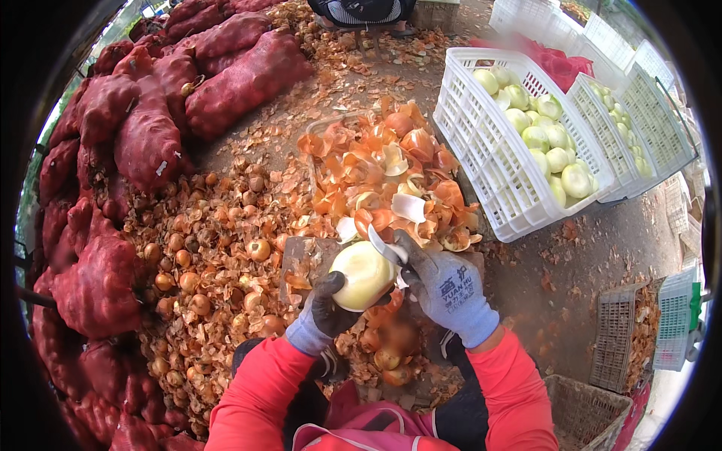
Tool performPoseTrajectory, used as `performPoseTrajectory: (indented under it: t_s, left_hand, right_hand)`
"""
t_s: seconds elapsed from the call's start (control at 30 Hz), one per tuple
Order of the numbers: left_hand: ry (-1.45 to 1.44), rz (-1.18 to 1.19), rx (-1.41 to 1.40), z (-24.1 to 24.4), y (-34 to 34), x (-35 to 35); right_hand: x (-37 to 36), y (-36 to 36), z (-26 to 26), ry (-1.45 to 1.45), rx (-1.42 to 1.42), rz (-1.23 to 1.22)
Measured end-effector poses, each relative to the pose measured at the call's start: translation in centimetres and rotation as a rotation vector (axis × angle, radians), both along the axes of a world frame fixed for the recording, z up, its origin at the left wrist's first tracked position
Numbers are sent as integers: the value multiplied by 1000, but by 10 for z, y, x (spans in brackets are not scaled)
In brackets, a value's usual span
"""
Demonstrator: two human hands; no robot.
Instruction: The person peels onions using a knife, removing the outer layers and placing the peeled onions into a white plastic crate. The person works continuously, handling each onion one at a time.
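Note:
My left hand (333, 307), in a grey-blue work glove with dark fingers, holds a large peeled onion (362, 276) from below and the left. My right hand (445, 287), gloved the same way, grips a small curved knife (384, 246); its blade lies at the onion's upper right side. Its handle is mostly hidden by the fingers. Just beyond the hands, a heap of orange and white onion skins (389, 163) fills a shallow crate. Beneath, between my legs, lie unpeeled onions (388, 358) among skins.
Red mesh sacks (152, 135) are piled along the left. Unpeeled onions (200, 304) and loose skins cover the ground beside me. A white plastic crate (491, 152) of peeled onions stands at upper right, more crates behind it. A worn crate (586, 411) sits lower right. Another person (364, 11) is at the top.

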State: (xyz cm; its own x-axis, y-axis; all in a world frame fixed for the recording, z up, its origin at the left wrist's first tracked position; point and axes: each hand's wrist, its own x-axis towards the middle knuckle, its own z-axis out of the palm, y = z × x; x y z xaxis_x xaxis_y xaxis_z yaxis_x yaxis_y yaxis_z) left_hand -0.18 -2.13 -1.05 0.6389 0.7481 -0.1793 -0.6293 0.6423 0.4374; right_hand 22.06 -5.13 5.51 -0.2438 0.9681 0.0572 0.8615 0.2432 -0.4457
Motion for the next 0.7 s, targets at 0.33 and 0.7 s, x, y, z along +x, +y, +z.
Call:
performPoseTrajectory:
  t_s: [0.33,0.7]
  left_hand:
    - [92,-144,122,18,-1,-6]
    - [-90,-16,-120,1,-6,10]
  right_hand:
    - [27,8,-31,363,43,-164]
    - [0,5,-10,655,113,-291]
